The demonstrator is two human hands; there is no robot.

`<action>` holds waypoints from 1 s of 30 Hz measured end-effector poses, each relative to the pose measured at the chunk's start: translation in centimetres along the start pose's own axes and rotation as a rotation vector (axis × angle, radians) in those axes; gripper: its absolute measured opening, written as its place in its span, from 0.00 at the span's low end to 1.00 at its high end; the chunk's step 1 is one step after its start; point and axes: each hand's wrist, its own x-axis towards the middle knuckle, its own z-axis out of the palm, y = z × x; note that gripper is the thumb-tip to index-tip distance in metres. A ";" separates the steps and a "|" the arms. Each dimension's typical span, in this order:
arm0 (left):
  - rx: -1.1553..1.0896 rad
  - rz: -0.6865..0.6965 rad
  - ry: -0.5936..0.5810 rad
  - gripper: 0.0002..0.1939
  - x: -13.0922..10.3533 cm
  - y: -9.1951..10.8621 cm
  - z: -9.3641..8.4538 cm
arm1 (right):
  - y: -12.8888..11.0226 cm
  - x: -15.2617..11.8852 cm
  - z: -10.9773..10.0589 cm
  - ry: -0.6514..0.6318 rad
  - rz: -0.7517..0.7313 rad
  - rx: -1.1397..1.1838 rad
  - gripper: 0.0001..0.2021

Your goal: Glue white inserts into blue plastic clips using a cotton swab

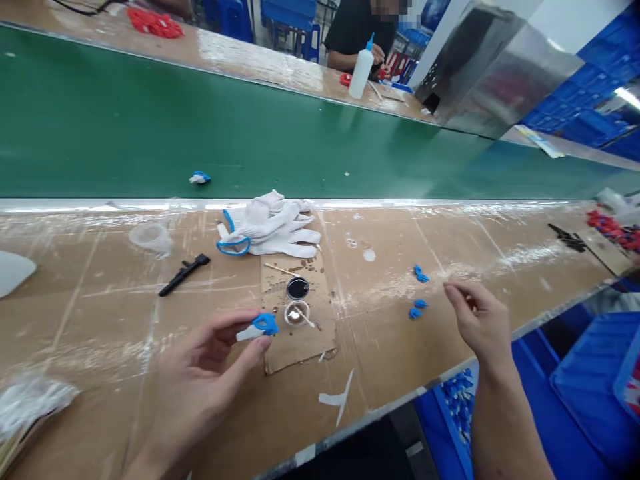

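Between the thumb and fingers of my left hand (210,373) is a small blue and white plastic part (264,325). My right hand (480,317) is over the right of the bench, fingers curled and thumb near the index finger; whether anything tiny is between them I cannot make out. Small blue pieces (419,308) lie just left of it. Beyond my left hand, a cardboard piece (285,357) bears a cup of dark liquid (298,287) and a clear cup (291,313) with a cotton swab (304,317) across it. Another swab (281,269) lies behind.
White gloves (273,227) with blue cuffs lie behind the cardboard, a black tool (184,275) to their left. A green belt (150,127) runs across, with a blue and white part (200,177) on it. A blue bin (457,407) of parts stands below the edge. Opposite, a person (360,33) sits near a bottle (361,72).
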 end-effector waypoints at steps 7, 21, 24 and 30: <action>0.021 -0.027 -0.023 0.11 -0.4 1.7 0.1 | 2.2 -0.5 0.4 -0.349 -0.064 -0.073 0.10; -0.345 0.091 -0.124 0.19 -3.5 2.9 5.5 | -15.2 -2.9 4.3 -0.415 -0.356 0.704 0.12; -0.289 0.109 -0.145 0.17 -4.0 2.9 5.2 | -15.6 -2.5 5.0 -0.460 -0.322 0.710 0.09; -0.148 0.189 -0.129 0.12 -4.2 3.0 5.0 | -15.8 -1.7 4.7 -0.525 -0.376 0.581 0.09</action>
